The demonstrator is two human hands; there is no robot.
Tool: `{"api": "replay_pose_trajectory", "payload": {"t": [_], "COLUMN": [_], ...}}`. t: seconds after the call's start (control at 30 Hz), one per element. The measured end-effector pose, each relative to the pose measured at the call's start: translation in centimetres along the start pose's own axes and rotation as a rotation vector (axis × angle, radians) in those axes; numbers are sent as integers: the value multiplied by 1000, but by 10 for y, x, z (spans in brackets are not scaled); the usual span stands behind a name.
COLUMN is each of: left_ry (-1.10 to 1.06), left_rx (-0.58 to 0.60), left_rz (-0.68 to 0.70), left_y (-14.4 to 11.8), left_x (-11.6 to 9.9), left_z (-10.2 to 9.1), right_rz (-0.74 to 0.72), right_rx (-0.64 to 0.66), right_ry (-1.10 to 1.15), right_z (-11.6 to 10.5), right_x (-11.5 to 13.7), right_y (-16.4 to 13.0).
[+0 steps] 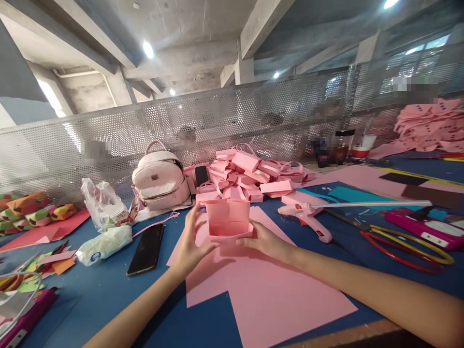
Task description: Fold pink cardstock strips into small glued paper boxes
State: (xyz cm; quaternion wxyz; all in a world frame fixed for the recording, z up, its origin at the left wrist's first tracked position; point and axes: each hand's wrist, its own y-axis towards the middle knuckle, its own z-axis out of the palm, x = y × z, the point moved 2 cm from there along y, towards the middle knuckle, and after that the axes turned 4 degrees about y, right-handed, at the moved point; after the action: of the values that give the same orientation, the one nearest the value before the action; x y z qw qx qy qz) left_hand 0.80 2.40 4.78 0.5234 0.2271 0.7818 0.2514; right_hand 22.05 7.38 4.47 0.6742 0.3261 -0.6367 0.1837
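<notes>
Both hands hold a small folded pink paper box just above the blue table. My left hand grips its left side with the fingers up along the wall. My right hand holds the right bottom corner. Under them lies a large pink paper sheet. Behind the box sits a pile of finished pink paper boxes.
A pink glue gun with a long stick lies to the right, scissors beyond it. A black phone, a tissue pack, a plastic bag and a pink backpack stand left. A perforated metal screen backs the table.
</notes>
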Motion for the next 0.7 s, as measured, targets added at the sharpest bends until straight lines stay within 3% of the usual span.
{"api": "replay_pose_trajectory", "payload": {"t": [0.07,0.17,0.3,0.53,0.7], "left_ry": [-248,-344,-453,-603,-555], "left_rx": [179,318,253,67,13], "left_rz": [-176,-374,-468,-497,-502], "left_y": [2,0,-4,-9,-13], "left_x": [-2,-5,-1,11,14], "left_z": [6,12,11,13,14], "right_rz": [25,62,44,68,102], "right_rx": [16,44,40,-49,-88], "right_ry": [32,100,176,196,198], "right_z": [2,6,7,1,5], "right_x": [-1,3,7,-4,-9], "right_y": [-1,-5,-7,1,1]}}
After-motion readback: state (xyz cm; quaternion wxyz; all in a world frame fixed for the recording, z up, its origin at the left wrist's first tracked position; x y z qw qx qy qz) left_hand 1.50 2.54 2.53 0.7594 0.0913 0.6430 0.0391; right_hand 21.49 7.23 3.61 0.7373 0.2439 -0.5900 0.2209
